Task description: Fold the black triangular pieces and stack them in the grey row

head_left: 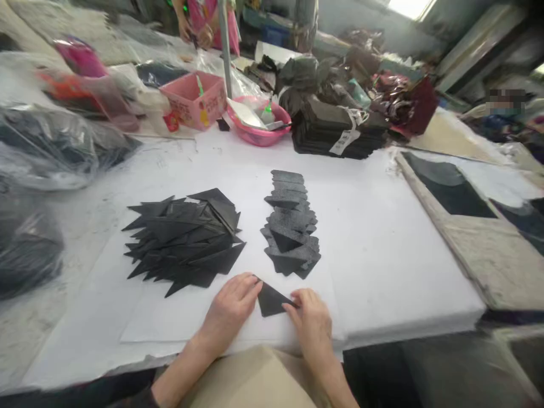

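Near the front edge of the white table, a black triangular piece [272, 301] of thin sheet material lies between my hands. My left hand [235, 300] pinches its upper left corner. With thumb and fingers, my right hand [309, 315] grips its right corner. Beyond my left hand spreads a loose pile of black triangular pieces [182, 238], their points sticking out in many directions. Straight ahead, a column of overlapping dark pieces [291, 218] runs away from me, speckled grey on top with some black corners showing.
A pink basin [259, 133] with a green-tipped bottle and a pink box [193, 99] stand at the back. Beside them is a tied black stack [340, 127] with a white tag. Clear plastic bags [55, 147] lie left. A person in pink [208, 25] stands across the table.
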`<state>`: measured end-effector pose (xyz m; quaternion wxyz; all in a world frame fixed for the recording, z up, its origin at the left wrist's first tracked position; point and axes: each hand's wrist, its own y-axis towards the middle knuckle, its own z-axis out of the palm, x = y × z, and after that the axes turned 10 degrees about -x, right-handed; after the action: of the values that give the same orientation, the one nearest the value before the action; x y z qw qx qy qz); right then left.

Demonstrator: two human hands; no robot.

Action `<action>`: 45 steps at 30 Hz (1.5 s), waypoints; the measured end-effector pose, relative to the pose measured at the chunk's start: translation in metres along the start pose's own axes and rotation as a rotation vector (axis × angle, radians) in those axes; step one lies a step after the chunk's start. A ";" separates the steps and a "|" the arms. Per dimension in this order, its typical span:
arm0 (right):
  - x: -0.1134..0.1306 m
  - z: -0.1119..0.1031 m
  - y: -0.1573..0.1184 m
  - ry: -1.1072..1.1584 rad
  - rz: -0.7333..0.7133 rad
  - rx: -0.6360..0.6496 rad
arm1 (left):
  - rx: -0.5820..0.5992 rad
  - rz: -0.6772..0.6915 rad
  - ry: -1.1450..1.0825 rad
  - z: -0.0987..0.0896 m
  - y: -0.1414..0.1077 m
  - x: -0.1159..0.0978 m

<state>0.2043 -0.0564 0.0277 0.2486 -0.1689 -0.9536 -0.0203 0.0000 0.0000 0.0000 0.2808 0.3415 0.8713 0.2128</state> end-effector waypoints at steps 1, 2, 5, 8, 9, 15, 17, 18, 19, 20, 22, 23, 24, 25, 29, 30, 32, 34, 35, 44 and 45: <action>0.000 -0.002 0.001 -0.002 -0.011 0.019 | -0.010 -0.002 0.003 0.001 0.000 0.000; 0.000 -0.004 0.002 -0.001 -0.018 0.034 | -0.019 -0.006 0.001 0.001 0.001 0.000; 0.001 -0.007 0.004 0.018 -0.022 0.059 | -0.040 -0.032 -0.027 0.002 0.001 0.000; 0.001 -0.010 0.004 0.090 0.033 0.054 | -0.041 -0.095 -0.099 0.001 -0.002 0.002; 0.001 -0.011 0.003 0.140 0.072 0.066 | -0.039 -0.132 -0.135 0.000 -0.003 0.003; 0.008 -0.018 0.003 0.516 0.208 0.199 | -0.056 -0.554 -0.516 -0.003 0.000 0.006; 0.009 -0.019 0.003 0.597 0.222 0.195 | 0.000 -0.756 -0.770 -0.003 0.003 0.006; 0.009 -0.018 0.003 0.645 0.241 0.185 | 0.032 -0.848 -0.889 -0.004 0.005 0.007; 0.009 -0.017 0.003 0.698 0.268 0.172 | 0.054 -0.926 -0.984 -0.005 0.006 0.007; 0.007 -0.016 0.003 0.749 0.299 0.157 | 0.060 -0.988 -1.049 -0.006 0.007 0.007; 0.004 -0.014 0.003 0.834 0.350 0.138 | 0.034 -1.057 -1.108 -0.010 0.008 0.007; 0.002 -0.014 0.002 0.861 0.362 0.138 | 0.024 -1.070 -1.116 -0.012 0.009 0.007; 0.001 -0.013 0.001 0.879 0.364 0.144 | 0.027 -1.073 -1.119 -0.014 0.009 0.007; 0.000 -0.012 0.001 0.892 0.361 0.151 | 0.034 -1.071 -1.117 -0.015 0.009 0.006; -0.002 -0.010 -0.001 0.956 0.352 0.172 | 0.031 -1.060 -1.072 -0.018 0.009 0.003; -0.002 -0.009 -0.001 0.971 0.349 0.178 | 0.020 -1.060 -1.059 -0.018 0.008 0.003; -0.002 -0.007 -0.001 0.995 0.345 0.189 | 0.001 -1.060 -1.041 -0.017 0.006 0.002; -0.003 -0.005 -0.002 1.006 0.349 0.200 | -0.011 -1.062 -1.030 -0.016 0.004 0.003; -0.004 -0.004 -0.003 1.006 0.354 0.204 | -0.012 -1.064 -1.025 -0.015 0.003 0.003; -0.014 0.001 -0.008 0.982 0.392 0.120 | -0.050 -1.074 -1.032 -0.016 0.000 0.003; -0.014 0.003 -0.009 0.968 0.385 0.083 | -0.058 -1.074 -1.036 -0.018 0.000 0.003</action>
<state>0.2116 -0.0685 0.0186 0.6667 -0.3024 -0.6811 -0.0123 -0.0135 -0.0007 0.0129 0.7297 -0.0820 0.6683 -0.1189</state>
